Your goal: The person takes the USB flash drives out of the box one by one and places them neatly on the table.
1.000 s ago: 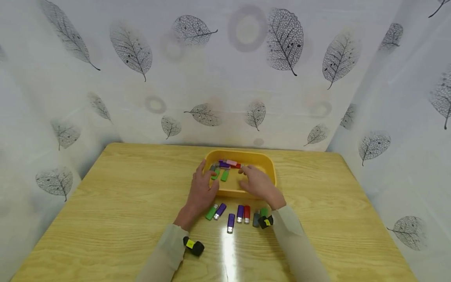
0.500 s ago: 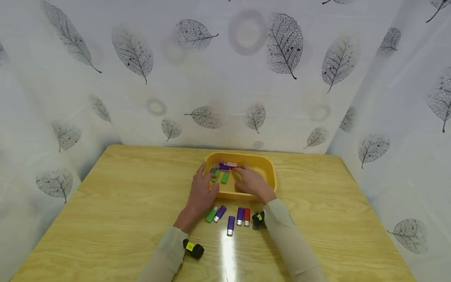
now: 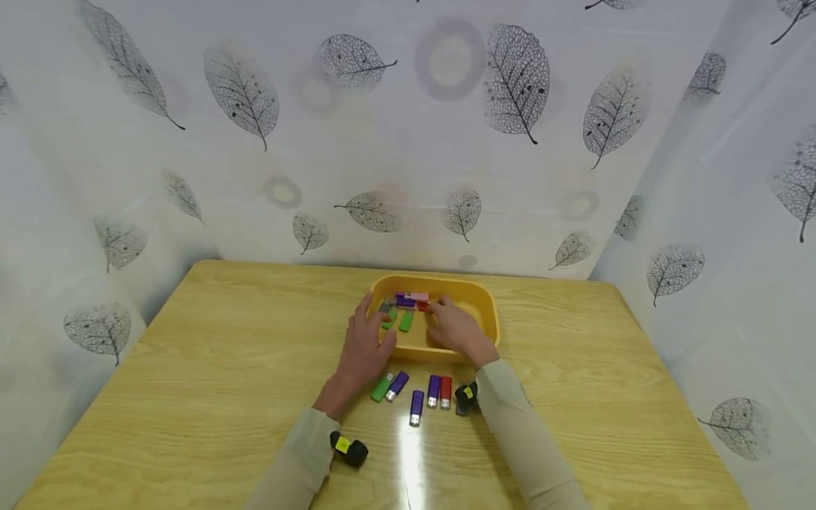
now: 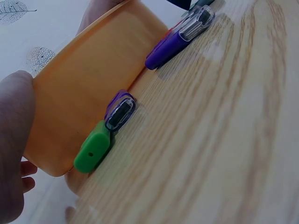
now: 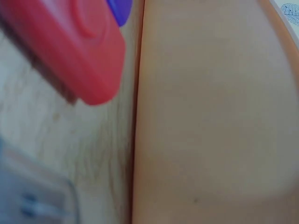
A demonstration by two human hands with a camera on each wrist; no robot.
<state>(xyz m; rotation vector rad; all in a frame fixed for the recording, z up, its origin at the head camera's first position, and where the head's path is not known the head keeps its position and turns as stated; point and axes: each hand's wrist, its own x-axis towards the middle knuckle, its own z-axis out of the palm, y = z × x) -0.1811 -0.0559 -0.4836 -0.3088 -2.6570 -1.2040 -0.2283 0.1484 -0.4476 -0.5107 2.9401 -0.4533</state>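
A yellow tray [image 3: 487,304] stands mid-table and holds several USB drives: green [image 3: 406,321], purple [image 3: 405,301], pink [image 3: 418,297] and red [image 3: 422,306]. My left hand [image 3: 366,343] holds the tray's [image 4: 88,93] front left corner, its thumb [image 4: 14,140] against the outer wall. Inside the tray my right hand [image 3: 454,327] has its fingertips at the red drive; whether they pinch it is hidden. Before the tray lie a green drive [image 3: 382,387], purple drives [image 3: 416,407] and a red drive [image 3: 446,391]. The left wrist view shows the green drive [image 4: 93,151] and a purple drive [image 4: 180,39].
The wooden table [image 3: 223,368] is walled on three sides by a leaf-print curtain [image 3: 408,142]. The right wrist view is blurred, showing the tray wall [image 5: 210,116], a red drive [image 5: 70,51] and a grey drive [image 5: 32,200] on the table.
My right hand has moved left inside the tray, from its right half to the drives at the back. The left hand has kept its place on the tray's corner.
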